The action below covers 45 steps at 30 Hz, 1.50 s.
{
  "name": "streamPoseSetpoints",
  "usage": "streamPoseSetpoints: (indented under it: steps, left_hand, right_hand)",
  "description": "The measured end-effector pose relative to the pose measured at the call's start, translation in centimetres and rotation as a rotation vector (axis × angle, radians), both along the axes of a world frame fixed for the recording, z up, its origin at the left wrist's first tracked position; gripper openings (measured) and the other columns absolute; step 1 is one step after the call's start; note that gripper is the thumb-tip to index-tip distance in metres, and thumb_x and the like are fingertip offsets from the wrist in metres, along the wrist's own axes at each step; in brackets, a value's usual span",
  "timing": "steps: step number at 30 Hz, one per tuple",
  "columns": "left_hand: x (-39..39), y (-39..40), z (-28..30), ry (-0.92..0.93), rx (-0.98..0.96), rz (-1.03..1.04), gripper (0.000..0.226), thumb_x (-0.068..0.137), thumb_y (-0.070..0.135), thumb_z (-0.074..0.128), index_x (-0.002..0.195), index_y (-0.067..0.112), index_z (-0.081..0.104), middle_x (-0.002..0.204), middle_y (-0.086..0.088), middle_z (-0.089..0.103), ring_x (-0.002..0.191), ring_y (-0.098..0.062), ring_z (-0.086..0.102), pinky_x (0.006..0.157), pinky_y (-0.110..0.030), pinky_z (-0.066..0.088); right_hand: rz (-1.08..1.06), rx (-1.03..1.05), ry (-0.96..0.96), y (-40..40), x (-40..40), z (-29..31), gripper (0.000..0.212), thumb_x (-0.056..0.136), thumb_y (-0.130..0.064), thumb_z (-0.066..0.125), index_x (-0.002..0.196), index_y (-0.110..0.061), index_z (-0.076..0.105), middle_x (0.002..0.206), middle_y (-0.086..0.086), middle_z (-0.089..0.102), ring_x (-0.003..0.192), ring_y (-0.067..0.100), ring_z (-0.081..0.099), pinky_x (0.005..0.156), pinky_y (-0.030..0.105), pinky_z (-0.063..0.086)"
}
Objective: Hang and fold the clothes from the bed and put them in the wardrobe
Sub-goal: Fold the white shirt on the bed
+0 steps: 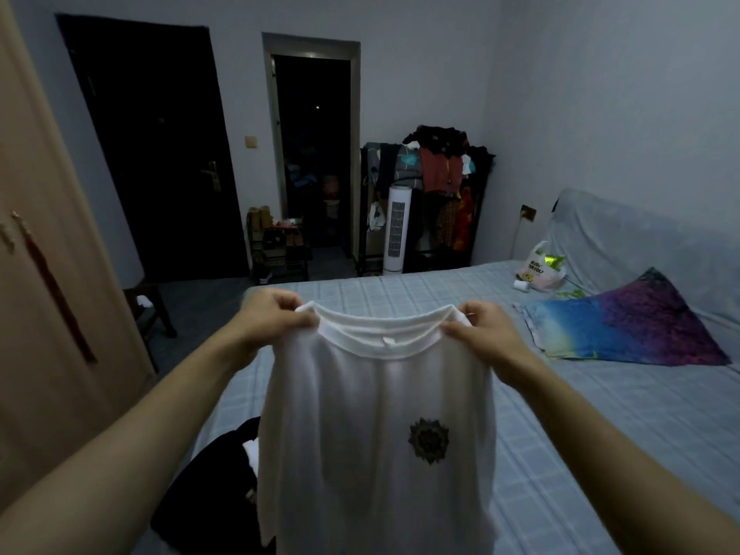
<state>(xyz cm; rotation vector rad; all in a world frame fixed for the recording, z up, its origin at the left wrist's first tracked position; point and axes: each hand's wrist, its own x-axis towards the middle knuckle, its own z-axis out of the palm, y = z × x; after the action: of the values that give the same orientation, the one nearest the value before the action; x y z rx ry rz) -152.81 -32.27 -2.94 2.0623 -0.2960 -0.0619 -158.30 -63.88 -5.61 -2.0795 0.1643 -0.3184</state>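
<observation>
bed [580, 434]: open checked sheet right of the held white T-shirt [376, 426] and beyond it | near-left edge: dark clothes pile [216, 482] blocks | right: pillow [624, 318], plastic bag [540, 266] by headboard | left: wardrobe door [52, 274] close beside left arm | floor gap between wardrobe and bed: stool [148, 306]

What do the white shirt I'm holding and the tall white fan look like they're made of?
White shirt: thin, soft knit, probably cotton; it drapes limp, light shows through, and the collar is ribbed. Tall white fan: likely smooth, matte moulded plastic, with slotted grilles.
</observation>
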Motion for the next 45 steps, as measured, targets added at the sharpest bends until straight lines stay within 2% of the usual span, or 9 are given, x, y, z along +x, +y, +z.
streamPoseSetpoints:
  steps: [3, 10, 18, 22, 28, 32, 34, 39, 45]
  left_hand:
    - [0.6, -3.5, -0.6, -0.092, 0.066, 0.292, 0.017, 0.078, 0.015, 0.076, 0.069, 0.003, 0.069, 0.071, -0.01, 0.068, 0.068, -0.024, 0.065, 0.06, -0.036, 0.054]
    - [-4.7, -8.3, -1.4, -0.234, -0.04, 0.218, 0.018, 0.078, 0.027, 0.078, 0.067, 0.017, 0.069, 0.063, 0.001, 0.068, 0.063, -0.015, 0.067, 0.058, -0.035, 0.057]
    - [-6.8, -8.8, -1.0, 0.089, -0.38, 0.038, 0.035, 0.104, 0.031, 0.045, 0.1, 0.01, 0.072, 0.076, -0.003, 0.073, 0.069, -0.01, 0.071, 0.057, -0.021, 0.053]
    - [-7.6, -8.5, -0.5, 0.222, -0.401, -0.142, 0.048, 0.107, 0.039, 0.032, 0.11, 0.013, 0.072, 0.092, -0.005, 0.076, 0.079, -0.008, 0.073, 0.061, -0.019, 0.054]
    - [-5.7, -4.9, -0.3, -0.101, -0.027, -0.008, 0.01, 0.092, 0.025, 0.066, 0.1, 0.02, 0.071, 0.095, 0.0, 0.071, 0.086, -0.013, 0.07, 0.07, -0.034, 0.062]
    - [-3.4, -3.5, -0.9, -0.1, 0.045, -0.09, 0.072, 0.069, 0.029, 0.089, 0.13, 0.031, 0.051, 0.123, 0.014, 0.058, 0.115, -0.001, 0.053, 0.096, -0.028, 0.049]
    - [-2.9, -4.0, -1.1, -0.058, -0.021, -0.202, 0.083, 0.065, 0.025, 0.092, 0.135, 0.031, 0.048, 0.13, 0.013, 0.057, 0.122, -0.001, 0.051, 0.107, -0.032, 0.041]
    - [-3.0, -5.4, 0.1, 0.08, -0.345, -0.47, 0.057, 0.074, -0.003, 0.079, 0.126, 0.012, 0.061, 0.118, -0.009, 0.07, 0.113, -0.022, 0.065, 0.095, -0.035, 0.054]
    - [-3.4, -6.5, 2.9, -0.072, -0.327, -0.468, 0.017, 0.08, 0.011, 0.074, 0.095, 0.009, 0.067, 0.09, 0.0, 0.071, 0.089, -0.015, 0.066, 0.078, -0.03, 0.055]
  right_hand:
    - [-0.152, 0.096, -0.007, 3.2, 2.0, -0.8, 0.015, 0.079, -0.021, 0.071, 0.069, -0.012, 0.064, 0.07, 0.006, 0.065, 0.069, 0.022, 0.061, 0.057, 0.032, 0.048]
    - [0.077, 0.29, -0.111, 8.7, -1.3, -1.0, 0.007, 0.09, -0.025, 0.068, 0.089, -0.018, 0.065, 0.085, 0.006, 0.071, 0.081, 0.022, 0.071, 0.072, 0.042, 0.061]
    - [0.215, 0.351, -0.108, 9.1, -2.6, -1.2, 0.041, 0.077, -0.046, 0.077, 0.103, -0.017, 0.067, 0.094, 0.003, 0.074, 0.089, 0.014, 0.072, 0.08, 0.037, 0.06]
    - [0.114, 0.27, -0.164, 9.1, -2.0, -1.6, 0.033, 0.073, -0.035, 0.083, 0.096, -0.019, 0.067, 0.089, 0.003, 0.073, 0.083, 0.014, 0.072, 0.074, 0.039, 0.061]
    - [0.153, 0.243, -0.128, 7.3, -1.8, -1.3, 0.009, 0.09, -0.014, 0.067, 0.095, -0.021, 0.069, 0.088, 0.001, 0.073, 0.088, 0.019, 0.07, 0.076, 0.033, 0.059]
    - [0.36, 0.266, -0.147, 6.3, -2.4, 0.2, 0.014, 0.093, -0.009, 0.062, 0.102, -0.016, 0.069, 0.097, 0.007, 0.072, 0.096, 0.023, 0.067, 0.085, 0.036, 0.055]
    - [0.454, 0.281, -0.161, 6.0, -2.8, 1.5, 0.014, 0.094, -0.007, 0.059, 0.104, -0.013, 0.067, 0.098, 0.007, 0.071, 0.096, 0.02, 0.066, 0.087, 0.034, 0.054]
    - [0.57, 0.329, -0.208, 4.7, -3.5, 4.2, 0.015, 0.093, 0.001, 0.054, 0.104, -0.006, 0.064, 0.095, 0.002, 0.068, 0.093, 0.015, 0.063, 0.086, 0.03, 0.053]
    - [0.494, 0.393, -0.296, 2.7, -3.7, 5.2, 0.02, 0.091, 0.001, 0.057, 0.11, 0.0, 0.062, 0.101, 0.01, 0.068, 0.095, 0.017, 0.063, 0.086, 0.028, 0.053]
